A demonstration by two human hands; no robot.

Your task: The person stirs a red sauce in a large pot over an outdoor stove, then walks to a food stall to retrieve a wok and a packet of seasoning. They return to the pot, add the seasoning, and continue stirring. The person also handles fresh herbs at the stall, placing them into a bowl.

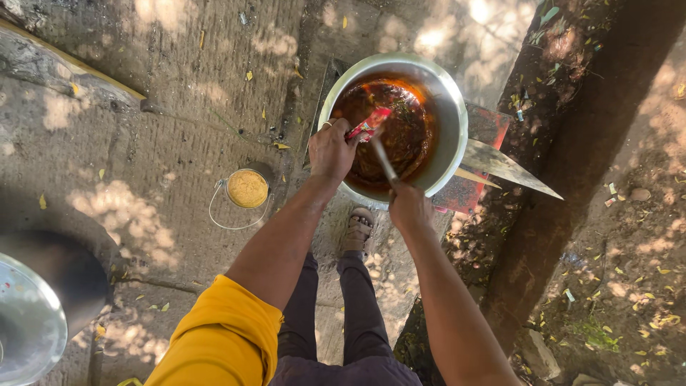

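Concrete ground | left hand fingers pinch red sachet | right hand fingers grip ladle

Left arm: stretched forward and down, bare below a yellow sleeve.
Left hand: knuckles up, fingers curled shut in a pinch.
Right arm: bare, stretched forward beside the left.
Right hand: closed in a fist, back of hand towards the camera.
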